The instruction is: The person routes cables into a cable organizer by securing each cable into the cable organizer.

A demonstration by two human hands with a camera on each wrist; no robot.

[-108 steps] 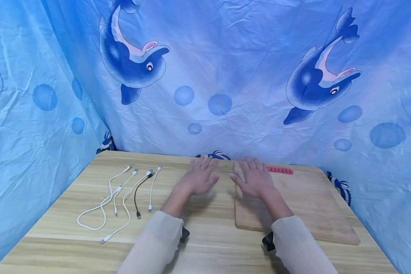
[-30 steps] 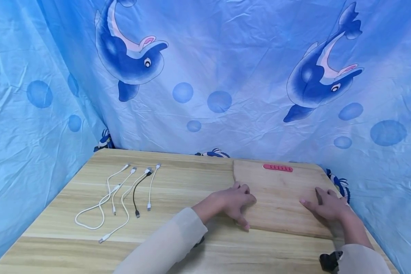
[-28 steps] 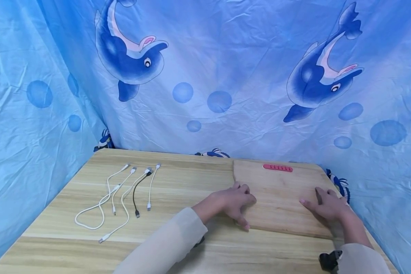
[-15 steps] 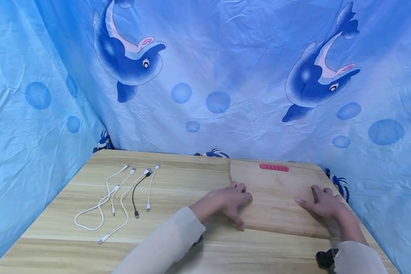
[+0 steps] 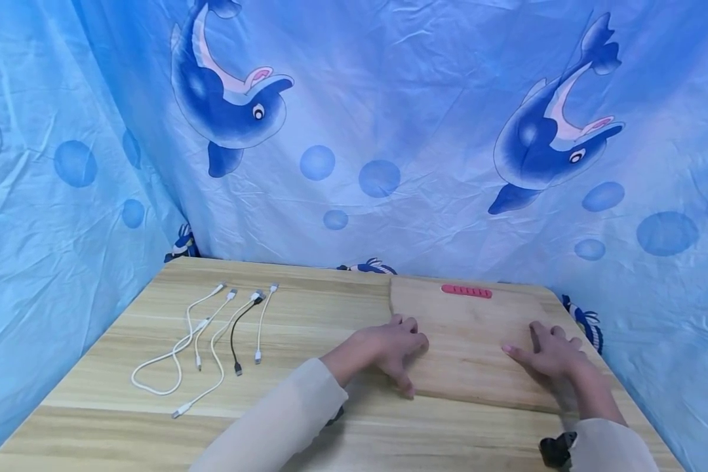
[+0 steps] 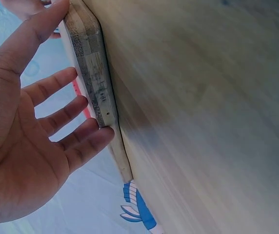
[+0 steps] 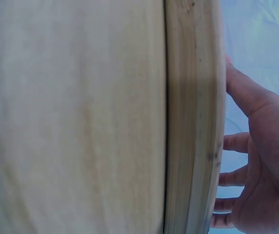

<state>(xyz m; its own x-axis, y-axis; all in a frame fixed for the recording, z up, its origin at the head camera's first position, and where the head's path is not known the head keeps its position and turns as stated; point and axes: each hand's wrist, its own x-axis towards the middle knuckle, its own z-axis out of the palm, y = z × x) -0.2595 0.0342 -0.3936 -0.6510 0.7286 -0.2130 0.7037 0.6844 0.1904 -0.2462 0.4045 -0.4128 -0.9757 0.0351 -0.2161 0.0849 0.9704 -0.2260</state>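
A light wooden board [image 5: 472, 367] lies flat on the table at the right. In the head view my left hand [image 5: 392, 354] is at its left side, with the thumb low by the front corner. The left wrist view shows the fingers [image 6: 61, 117] spread and fairly straight, their tips against the board's edge [image 6: 96, 73]. At the other side my right hand [image 5: 551, 354] rests its thumb and fingertips on the board's top. Its fingers [image 7: 234, 178] look straight in the right wrist view. A red slotted strip [image 5: 466, 291] lies near the board's back edge.
Several white charging cables [image 5: 179, 347] and one short black cable [image 5: 233, 334] lie on the left part of the table [image 5: 330, 301]. A blue dolphin-print cloth [image 5: 354, 131] hangs behind and on the sides, close against the table's back edge.
From flat over the middle, both hands have come to the board's two sides. Over the last second the board, with the red strip on it, has slid slightly left along with both hands.
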